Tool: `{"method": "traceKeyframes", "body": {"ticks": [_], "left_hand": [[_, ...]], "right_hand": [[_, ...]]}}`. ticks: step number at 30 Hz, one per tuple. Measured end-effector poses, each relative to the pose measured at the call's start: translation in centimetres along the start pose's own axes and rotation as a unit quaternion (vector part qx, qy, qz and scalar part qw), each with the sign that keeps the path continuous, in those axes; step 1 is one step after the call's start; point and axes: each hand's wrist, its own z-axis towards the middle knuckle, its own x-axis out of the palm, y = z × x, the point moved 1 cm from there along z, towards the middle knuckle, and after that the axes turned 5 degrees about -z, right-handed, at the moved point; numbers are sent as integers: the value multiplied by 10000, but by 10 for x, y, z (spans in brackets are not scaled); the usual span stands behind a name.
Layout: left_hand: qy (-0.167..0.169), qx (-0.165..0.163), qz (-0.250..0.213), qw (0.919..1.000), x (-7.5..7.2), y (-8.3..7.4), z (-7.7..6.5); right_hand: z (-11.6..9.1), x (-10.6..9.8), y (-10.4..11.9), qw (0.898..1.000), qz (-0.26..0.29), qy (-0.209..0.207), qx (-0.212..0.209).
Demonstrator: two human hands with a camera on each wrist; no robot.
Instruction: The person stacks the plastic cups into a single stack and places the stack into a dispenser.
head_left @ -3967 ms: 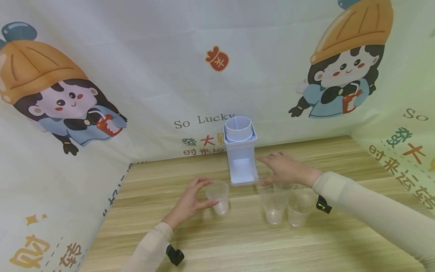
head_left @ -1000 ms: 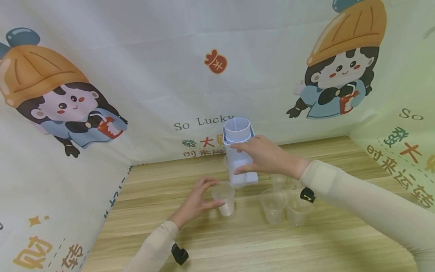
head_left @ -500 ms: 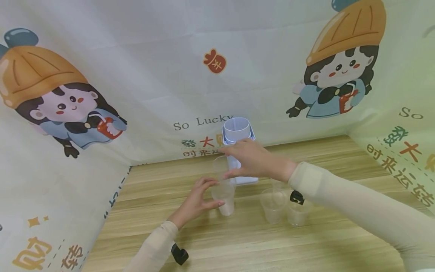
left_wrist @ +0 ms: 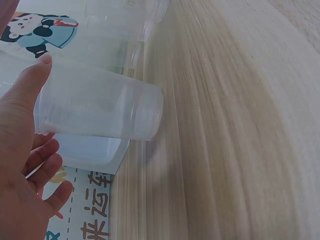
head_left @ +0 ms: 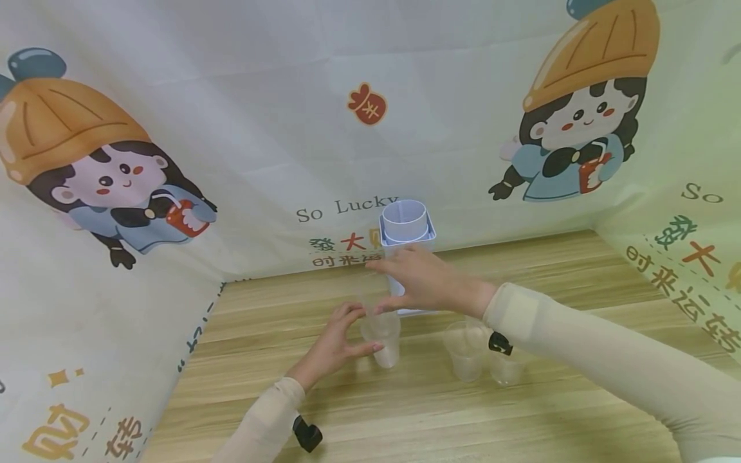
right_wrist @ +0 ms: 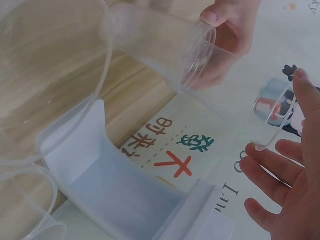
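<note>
In the head view, my left hand point(head_left: 332, 346) holds a clear plastic cup point(head_left: 388, 352) by its side, upright and on or just above the table. The left wrist view shows this cup point(left_wrist: 100, 102) between thumb and fingers. My right hand point(head_left: 421, 278) grips a second clear plastic cup near its rim, directly above the first. In the right wrist view, this cup's rim point(right_wrist: 267, 142) lies between thumb and fingers, and its lower end points into the mouth of the left hand's cup point(right_wrist: 160, 42). How deep it sits inside cannot be told.
A white upright holder with a round tube point(head_left: 404, 220) on top stands behind my right hand, against the printed backdrop point(head_left: 278, 128). Several clear cups stand on the wooden table point(head_left: 359, 418) at right, including a front left cup point(head_left: 466, 366) and a front right cup point(head_left: 508, 370).
My right hand has moved from the cups right of the holder across its front to the left, bringing a cup over the left hand's cup and lowering it. The left hand stays nearly still.
</note>
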Motion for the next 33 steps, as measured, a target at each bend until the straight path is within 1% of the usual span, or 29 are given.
{"method": "traceKeyframes", "body": {"ticks": [5,12,14,20,22,28,33], "left_hand": [[-6,113,1,9999,0,0,0],[80,136,-127,9998,-1,0,-1],[77,146,-114,9998,-1,0,-1],[41,313,-88,9995,-1,0,-1],[43,280,-88,9996,-1,-1,-1],[55,38,-69,10000,-1,-1,-2],[33,18,-7,10000,-1,-1,-2]], "right_hand": [[-1,7,1,10000,-40,48,16],[0,16,3,9992,198,339,88],[-1,18,4,9991,219,344,60],[-3,28,6,9992,182,355,-44],[-4,29,7,9990,183,393,-60],[-6,33,10,9983,204,537,-16],[-7,39,11,9985,153,522,-32]]}}
